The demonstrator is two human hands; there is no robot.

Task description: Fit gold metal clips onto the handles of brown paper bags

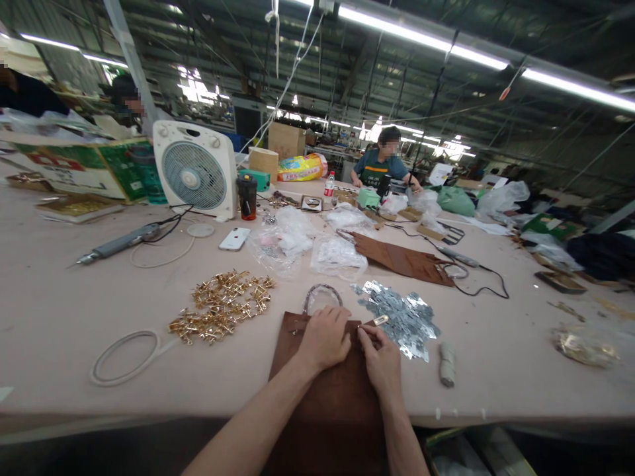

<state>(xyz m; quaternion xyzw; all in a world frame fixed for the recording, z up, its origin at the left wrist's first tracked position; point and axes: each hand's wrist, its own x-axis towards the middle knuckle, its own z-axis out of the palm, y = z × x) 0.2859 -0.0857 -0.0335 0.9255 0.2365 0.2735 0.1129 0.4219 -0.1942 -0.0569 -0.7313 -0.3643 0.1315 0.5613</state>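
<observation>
A brown leather handbag (330, 396) lies over the table's front edge, its wrapped handle (322, 289) pointing away from me. My left hand (325, 337) is curled over the bag's top edge, gripping it; the fingertips are partly hidden. At the top right corner, thumb and forefinger of my right hand (383, 357) pinch together on a small shiny piece that I cannot make out. Just beyond those fingers a brown strap ends in a gold metal fitting (380, 320). Flat silver metal plates (401, 314) lie heaped beyond my right hand. Gold metal fittings (223, 304) are piled to the left.
A box fan (196, 168), phone (235, 238) and corded tool (119, 242) occupy the left side. Another brown leather piece (401, 258) and a second corded tool (459, 256) lie farther back. A grey roll (447, 363) rests right. A co-worker (381, 165) is across the table.
</observation>
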